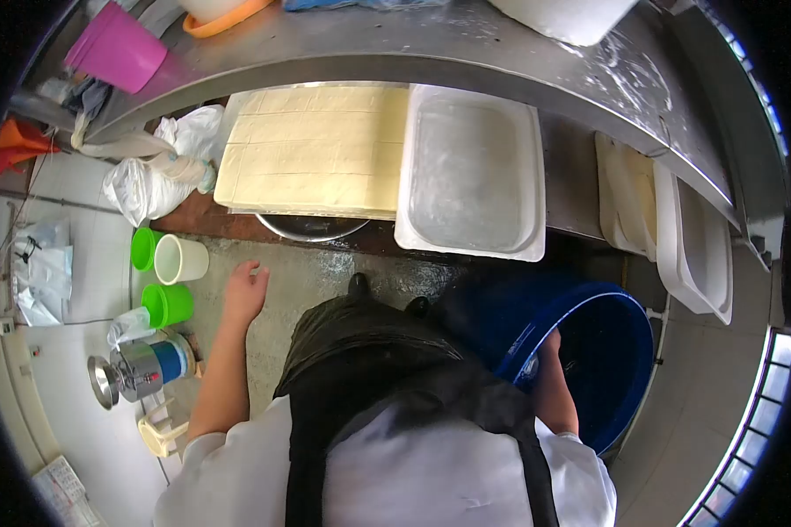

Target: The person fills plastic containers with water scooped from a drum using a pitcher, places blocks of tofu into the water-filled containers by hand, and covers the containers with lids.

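Observation:
My left hand (pixel 247 292) hangs over the wet floor with its fingers apart and nothing in it, right of the buckets. At the near rim of a large blue barrel (pixel 511 347) is my right hand (pixel 549 344); its fingers are largely hidden at the rim. In front of me a big pale yellow slab (pixel 316 149) scored with lines lies under the steel shelf. Touching its right side is a white rectangular tray (pixel 475 171), with a translucent greyish inside.
Green buckets (pixel 177 305) and a white bucket (pixel 185 260) stand at the left, near a metal machine (pixel 138 371). White bags (pixel 149 189) lie beside the slab. The steel shelf (pixel 369 44) carries a pink bucket (pixel 119 48). More white trays (pixel 696 237) lean at the right.

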{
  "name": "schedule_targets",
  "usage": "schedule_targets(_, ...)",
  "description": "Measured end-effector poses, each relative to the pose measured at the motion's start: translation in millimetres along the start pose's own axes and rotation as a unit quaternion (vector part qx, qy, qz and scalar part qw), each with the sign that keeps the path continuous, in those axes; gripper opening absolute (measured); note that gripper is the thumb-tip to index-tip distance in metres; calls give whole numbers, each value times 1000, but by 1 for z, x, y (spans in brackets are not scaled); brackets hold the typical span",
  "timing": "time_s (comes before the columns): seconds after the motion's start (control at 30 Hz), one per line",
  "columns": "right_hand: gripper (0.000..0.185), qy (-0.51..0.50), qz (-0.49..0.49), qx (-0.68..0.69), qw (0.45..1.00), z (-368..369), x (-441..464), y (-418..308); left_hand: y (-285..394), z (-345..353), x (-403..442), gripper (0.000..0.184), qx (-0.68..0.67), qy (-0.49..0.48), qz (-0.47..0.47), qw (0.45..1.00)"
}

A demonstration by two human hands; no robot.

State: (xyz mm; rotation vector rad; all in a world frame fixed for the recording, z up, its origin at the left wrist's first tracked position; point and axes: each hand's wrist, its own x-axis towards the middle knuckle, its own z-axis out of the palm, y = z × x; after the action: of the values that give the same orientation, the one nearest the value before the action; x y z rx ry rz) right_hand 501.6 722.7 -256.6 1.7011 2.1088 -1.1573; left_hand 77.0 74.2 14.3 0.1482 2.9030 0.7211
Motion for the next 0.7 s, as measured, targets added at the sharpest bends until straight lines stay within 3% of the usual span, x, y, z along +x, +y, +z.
schedule_targets(0.03, 51, 18, -38, 139, 989, 6, 13, 21, 4, 0, 1, 42, -13, -4, -26, 1000)
schedule_targets(0.07, 51, 103, -140, 4, 985, -5, -13, 5, 3, 0, 4, 42, -14, -1, -33, 999)
schedule_targets(0.1, 43, 94, -62, 147, 983, -12, -22, 2, 1, -1, 8, 41, -32, 7, -38, 999)
schedule_targets(0.17, 43, 160, -55, 32, 985, -11, -37, 13, -3, -2, 18, 41, -52, 18, -50, 997)
schedule_targets(0.23, 39, 167, -137, 216, 952, -29, -91, -21, -11, -2, 32, 41, -68, 22, -62, 996)
schedule_targets(0.27, 37, 196, -127, 223, 946, -42, -99, -26, -18, -2, 40, 41, -69, 24, -67, 995)
schedule_targets(0.33, 42, 259, -57, 177, 948, -75, -112, -30, -35, 0, 61, 40, -109, 17, -110, 988)
schedule_targets(0.37, 42, 300, -77, 193, 931, -88, -130, -42, -49, 4, 72, 40, -110, 17, -111, 988)
schedule_targets(0.43, 39, 334, -106, 230, 908, -112, -177, -82, -75, 11, 95, 43, -238, 30, -177, 954)
schedule_targets(0.5, 36, 369, -99, 171, 908, -140, -209, -101, -79, 4, 112, 45, -280, 68, -192, 938)
schedule_targets(0.57, 38, 440, -136, 68, 885, -165, -250, -133, -86, -3, 126, 48, -319, 104, -207, 919)
schedule_targets(0.67, 39, 462, -234, 112, 848, -189, -295, -186, -102, -12, 154, 53, -292, 119, -181, 931)
schedule_targets(0.7, 41, 427, -235, 67, 870, -195, -325, -219, -106, -14, 164, 52, -290, 127, -162, 934)
